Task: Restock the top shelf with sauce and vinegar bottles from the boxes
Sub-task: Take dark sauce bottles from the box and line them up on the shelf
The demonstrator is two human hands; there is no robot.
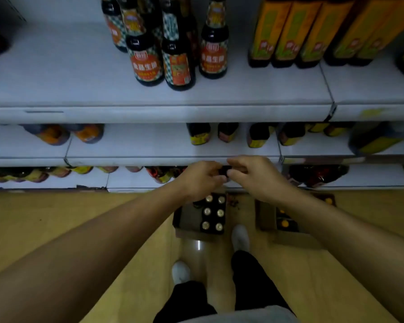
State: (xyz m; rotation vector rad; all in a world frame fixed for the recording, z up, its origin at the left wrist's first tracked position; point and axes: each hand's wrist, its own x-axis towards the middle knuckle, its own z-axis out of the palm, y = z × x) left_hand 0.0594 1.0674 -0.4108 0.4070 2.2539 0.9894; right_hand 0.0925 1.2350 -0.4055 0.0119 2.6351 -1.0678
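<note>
- Top shelf [56,73]: white deck, well above and beyond both sets of fingers. Bare stretch to the left of the sauce bottles [163,43], so there's room to load.
- Yellow-label bottles [296,31]: same deck, up and right of the fingers, packed in a row.
- Left box [184,220] on the floor, directly below the fingers: gold-capped bottles [214,213] upright in two columns, long axes vertical, caps facing up. The left side of the box looks emptied.
- Right box [264,217]: below and right of the fingers, part hidden by the right forearm; orange caps show inside.
- Left hand [201,178] and right hand [254,173]: meeting in front of the lower shelf edge, fingers of both curled in, pinching a small dark object [226,170] between them.
- Can't tell what that dark object is; could be a bottle top, too hidden to call.
- Judgement: next move is vertical either way, down to the caps or up to the deck. The left hand sits more squarely over the gold caps, so it's the nearer one for a straight-down grab by the neck.
</note>
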